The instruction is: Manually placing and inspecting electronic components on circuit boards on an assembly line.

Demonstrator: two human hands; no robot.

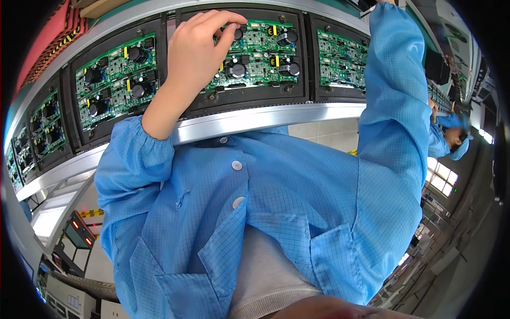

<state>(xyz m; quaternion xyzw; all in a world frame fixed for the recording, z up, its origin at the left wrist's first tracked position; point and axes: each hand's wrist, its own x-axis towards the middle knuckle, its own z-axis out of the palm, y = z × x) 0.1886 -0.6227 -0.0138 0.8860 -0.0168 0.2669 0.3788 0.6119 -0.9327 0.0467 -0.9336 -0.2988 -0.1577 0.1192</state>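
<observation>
My left hand [199, 45] is over the green circuit board [255, 56] in the middle black tray [255, 95]. Its fingers are bent, with thumb and index finger close together at a round black capacitor [237, 36]. Whether anything small sits between the fingertips is hidden. More black capacitors [236, 70] and yellow components [274, 61] stand on that board. My right arm reaches far up to the right, past the right-hand board [342, 58]. Only a sliver of my right hand [386, 1] shows at the top edge, its fingers out of sight.
Black trays with populated boards [114, 74] line up along a conveyor with a silver rail [271, 116] at my front. Red bins [53, 37] stand at far left. A co-worker in blue [446, 133] is at the right, farther along the line.
</observation>
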